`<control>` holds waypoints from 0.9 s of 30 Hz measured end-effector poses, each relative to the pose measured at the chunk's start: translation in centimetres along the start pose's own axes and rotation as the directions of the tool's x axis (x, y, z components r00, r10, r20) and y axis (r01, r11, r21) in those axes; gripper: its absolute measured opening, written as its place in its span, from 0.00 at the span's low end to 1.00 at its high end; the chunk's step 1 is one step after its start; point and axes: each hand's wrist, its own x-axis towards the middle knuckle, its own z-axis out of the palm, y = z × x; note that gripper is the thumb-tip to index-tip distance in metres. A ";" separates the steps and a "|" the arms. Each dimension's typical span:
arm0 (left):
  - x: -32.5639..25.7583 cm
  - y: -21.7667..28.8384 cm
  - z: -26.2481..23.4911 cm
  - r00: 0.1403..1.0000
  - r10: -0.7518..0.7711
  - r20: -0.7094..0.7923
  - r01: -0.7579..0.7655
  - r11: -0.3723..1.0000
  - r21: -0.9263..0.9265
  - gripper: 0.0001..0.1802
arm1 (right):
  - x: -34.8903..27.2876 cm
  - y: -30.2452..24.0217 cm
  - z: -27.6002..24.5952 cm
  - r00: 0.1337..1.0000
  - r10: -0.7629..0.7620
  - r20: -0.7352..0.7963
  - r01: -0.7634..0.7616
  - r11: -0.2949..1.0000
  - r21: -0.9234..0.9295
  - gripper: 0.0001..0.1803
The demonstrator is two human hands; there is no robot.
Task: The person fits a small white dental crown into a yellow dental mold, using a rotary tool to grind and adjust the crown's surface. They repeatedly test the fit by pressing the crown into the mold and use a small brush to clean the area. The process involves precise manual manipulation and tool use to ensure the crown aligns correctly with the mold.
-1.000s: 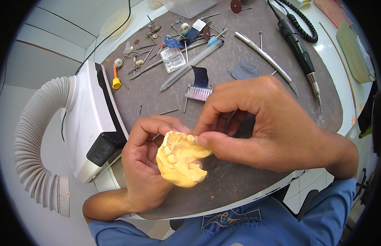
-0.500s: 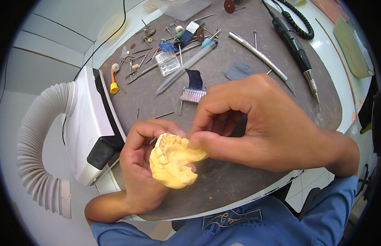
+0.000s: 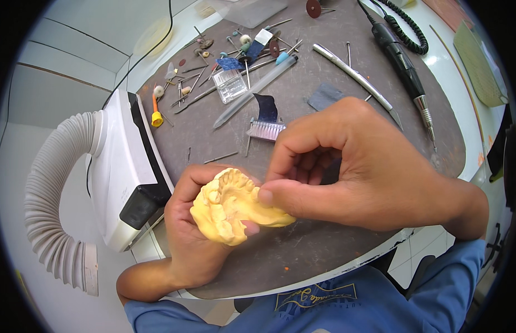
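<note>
Clock read around the cast, 12 at top of view. Yellow dental cast (image 3: 227,200): in the left hand (image 3: 194,244), above the grey worktop (image 3: 324,250), low and left of centre.

Surroundings: dust extractor (image 3: 127,161) at 10, its corrugated hose (image 3: 52,172) curving to 9. Yellow-orange mixing tip (image 3: 156,116) at 11. Heap of rotary burs (image 3: 244,58) at 12, with a translucent pen (image 3: 255,91) beside it. Bristle brush (image 3: 264,130) at 1, its right end meeting the right hand (image 3: 352,166) in view. Grey abrasive sheet (image 3: 326,97) also at 1; silver knife (image 3: 355,80) and black handpiece (image 3: 399,64) between 1 and 2. Right hand covers part of the cast's 3 o'clock side.

Orientation: teeth up, front of arch toward 12, open end toward 5; longest visible span about 9 to 3.

Containers: clear case (image 3: 230,86) at 12, contents too small to tell. Pale green basket (image 3: 474,64) at 2, something whitish inside.

Fingers: left ones wrapped round the cast, a fingertip showing in its notch. Right thumb and forefinger narrow, at the cast's edge; cannot tell whether anything lies between.
</note>
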 end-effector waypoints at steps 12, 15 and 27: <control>-0.1 -0.2 -0.2 1.000 0.003 0.007 -0.003 1.000 -0.019 0.29 | 0.0 -0.4 0.0 0.999 0.034 -0.009 -0.034 0.999 -0.003 0.10; -0.1 -0.1 -0.2 1.000 -0.003 0.004 0.003 1.000 -0.028 0.29 | 0.0 -0.3 0.0 0.999 0.030 -0.012 -0.030 1.000 -0.002 0.10; -0.3 0.7 0.0 0.988 -0.152 0.000 0.151 0.984 0.089 0.38 | 0.0 -0.4 0.0 1.000 0.022 -0.002 -0.022 0.999 -0.034 0.09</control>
